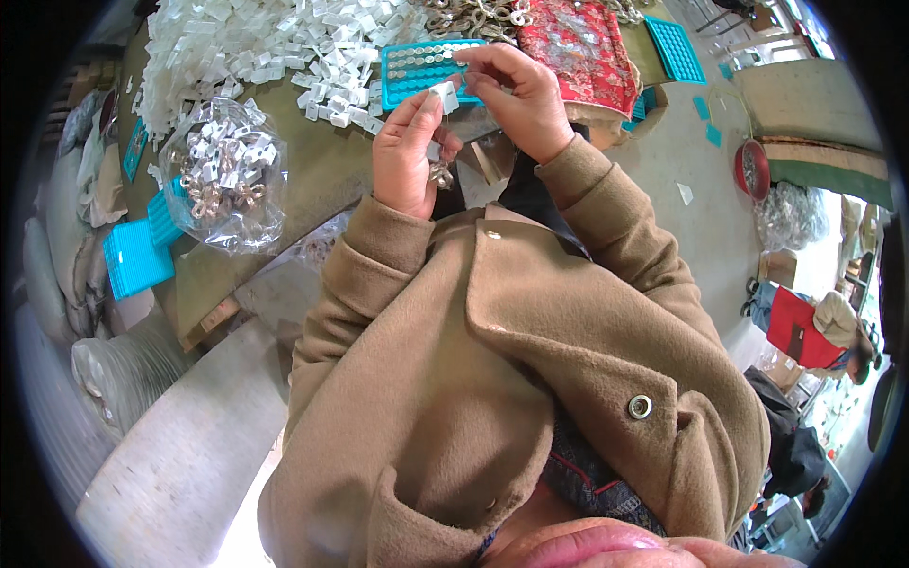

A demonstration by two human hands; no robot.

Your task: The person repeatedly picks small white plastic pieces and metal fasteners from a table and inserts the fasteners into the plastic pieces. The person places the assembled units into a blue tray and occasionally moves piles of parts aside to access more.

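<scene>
Close to my chest, at the table's near edge, my left hand (407,156) pinches a small white plastic piece (445,96) between thumb and fingers. Below that hand dangles a shiny metal link (440,175), partly hidden by the fingers. My right hand (525,99) is closed beside the white piece, thumb and forefinger together; whatever is between its fingertips is too small to make out. Just beyond both hands lies a turquoise tray (387,93) with rows of small round silvery pieces, some of its rows partly covered by the hands.
A large heap of clear and white plastic pieces (275,43) covers the table's far left. Metal links (473,17) and a red patterned cloth (597,57) lie beyond. A clear bag (227,175) of white pieces and stacked turquoise trays (139,257) sit left. Someone in red (800,327) is far right.
</scene>
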